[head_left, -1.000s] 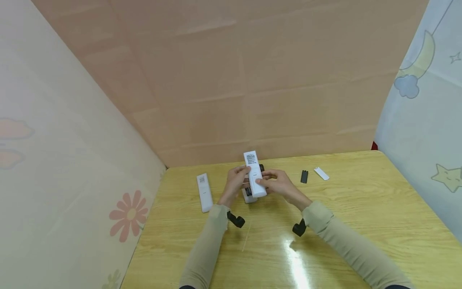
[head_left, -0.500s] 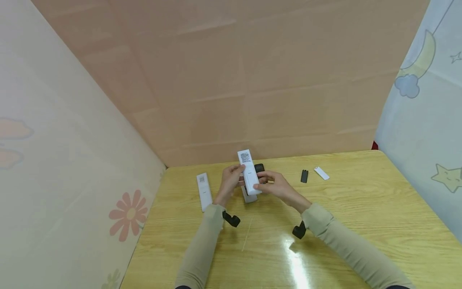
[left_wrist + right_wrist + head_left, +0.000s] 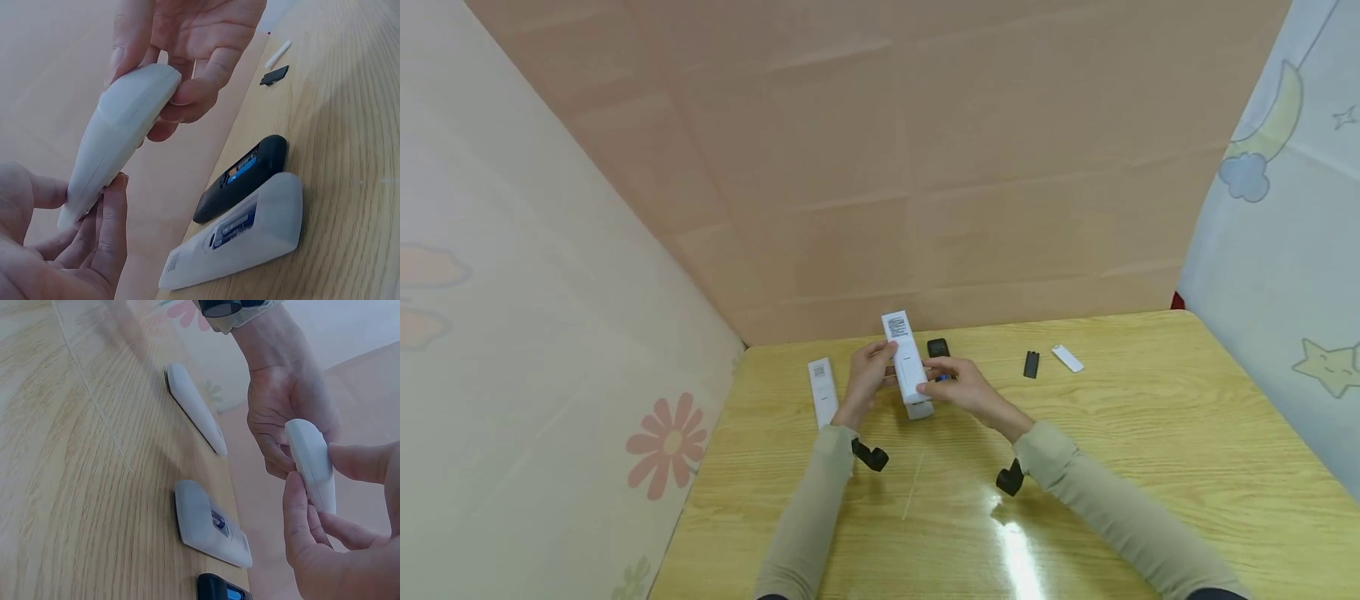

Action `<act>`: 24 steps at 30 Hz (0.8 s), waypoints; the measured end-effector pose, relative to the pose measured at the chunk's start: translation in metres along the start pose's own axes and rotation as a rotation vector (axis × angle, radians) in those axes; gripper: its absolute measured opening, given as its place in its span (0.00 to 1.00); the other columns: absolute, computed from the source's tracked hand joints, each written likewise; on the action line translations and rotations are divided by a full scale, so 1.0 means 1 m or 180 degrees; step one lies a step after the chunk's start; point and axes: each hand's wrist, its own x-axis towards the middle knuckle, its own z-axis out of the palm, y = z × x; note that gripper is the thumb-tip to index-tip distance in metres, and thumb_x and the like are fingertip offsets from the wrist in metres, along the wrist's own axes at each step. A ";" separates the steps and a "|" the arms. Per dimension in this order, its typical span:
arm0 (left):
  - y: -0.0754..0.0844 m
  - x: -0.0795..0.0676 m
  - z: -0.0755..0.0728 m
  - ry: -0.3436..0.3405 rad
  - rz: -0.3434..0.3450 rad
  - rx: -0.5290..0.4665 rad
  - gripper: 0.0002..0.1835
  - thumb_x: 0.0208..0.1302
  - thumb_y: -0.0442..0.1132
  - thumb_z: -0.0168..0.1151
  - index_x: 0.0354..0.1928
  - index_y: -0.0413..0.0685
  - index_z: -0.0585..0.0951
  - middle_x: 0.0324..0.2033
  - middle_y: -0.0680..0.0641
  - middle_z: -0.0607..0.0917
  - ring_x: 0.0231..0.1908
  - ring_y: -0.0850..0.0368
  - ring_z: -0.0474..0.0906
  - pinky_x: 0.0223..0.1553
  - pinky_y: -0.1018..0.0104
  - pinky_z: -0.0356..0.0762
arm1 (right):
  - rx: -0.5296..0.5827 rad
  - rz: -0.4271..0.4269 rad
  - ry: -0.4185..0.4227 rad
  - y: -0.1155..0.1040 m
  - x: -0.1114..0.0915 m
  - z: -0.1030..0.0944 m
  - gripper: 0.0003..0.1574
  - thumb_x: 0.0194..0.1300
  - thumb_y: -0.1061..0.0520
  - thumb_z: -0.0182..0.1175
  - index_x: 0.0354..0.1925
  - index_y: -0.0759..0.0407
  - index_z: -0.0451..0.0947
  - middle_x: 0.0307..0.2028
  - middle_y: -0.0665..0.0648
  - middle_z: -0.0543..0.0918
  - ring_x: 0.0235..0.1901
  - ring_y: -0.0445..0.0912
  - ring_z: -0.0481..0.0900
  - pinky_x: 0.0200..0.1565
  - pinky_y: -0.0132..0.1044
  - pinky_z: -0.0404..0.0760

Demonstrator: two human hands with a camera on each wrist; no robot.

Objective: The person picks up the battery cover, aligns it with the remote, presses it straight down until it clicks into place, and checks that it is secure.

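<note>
Both hands hold a white remote control [image 3: 907, 360] above the table, its back with a printed label turned up. My left hand [image 3: 867, 375] pinches it along the left side near the labelled half; my right hand [image 3: 967, 390] pinches its lower end between thumb and fingers. Under it on the table lies a second white remote control [image 3: 278, 225], its battery compartment uncovered and batteries inside. Beside that is a black remote control [image 3: 270, 164] with a blue battery showing in its uncovered compartment. From the head view the held remote hides much of the second one.
Another white remote control [image 3: 823, 390] lies back up to the left of my left hand. To the right are a black battery cover [image 3: 1032, 364] and a white battery cover [image 3: 1067, 358]. The wooden table [image 3: 1120, 433] meets a cloth backdrop [image 3: 1000, 208] behind.
Both hands have shifted a little to the left with the held white remote control. More of the black remote control shows now. The things on the table have not moved.
</note>
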 end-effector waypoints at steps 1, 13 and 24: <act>0.000 0.000 -0.002 -0.0012 0.0014 0.0005 0.30 0.72 0.53 0.61 0.67 0.41 0.73 0.51 0.41 0.83 0.47 0.39 0.84 0.50 0.47 0.83 | -0.0008 0.0006 -0.0002 0.000 0.001 0.002 0.37 0.65 0.53 0.68 0.69 0.60 0.70 0.54 0.63 0.77 0.48 0.54 0.79 0.52 0.60 0.80; -0.006 0.001 -0.021 -0.0016 -0.0023 0.0115 0.26 0.70 0.54 0.63 0.64 0.48 0.78 0.51 0.42 0.82 0.38 0.51 0.84 0.47 0.51 0.84 | 0.0038 0.0208 0.0085 0.001 0.009 0.019 0.38 0.64 0.53 0.70 0.69 0.59 0.71 0.53 0.61 0.79 0.47 0.52 0.78 0.50 0.58 0.81; -0.014 -0.006 -0.037 0.0004 -0.0027 0.0149 0.29 0.71 0.55 0.61 0.65 0.46 0.75 0.52 0.41 0.82 0.46 0.42 0.84 0.47 0.53 0.85 | -0.0093 0.0142 0.0036 0.009 0.012 0.031 0.38 0.64 0.52 0.70 0.68 0.61 0.72 0.51 0.60 0.80 0.47 0.51 0.82 0.51 0.55 0.82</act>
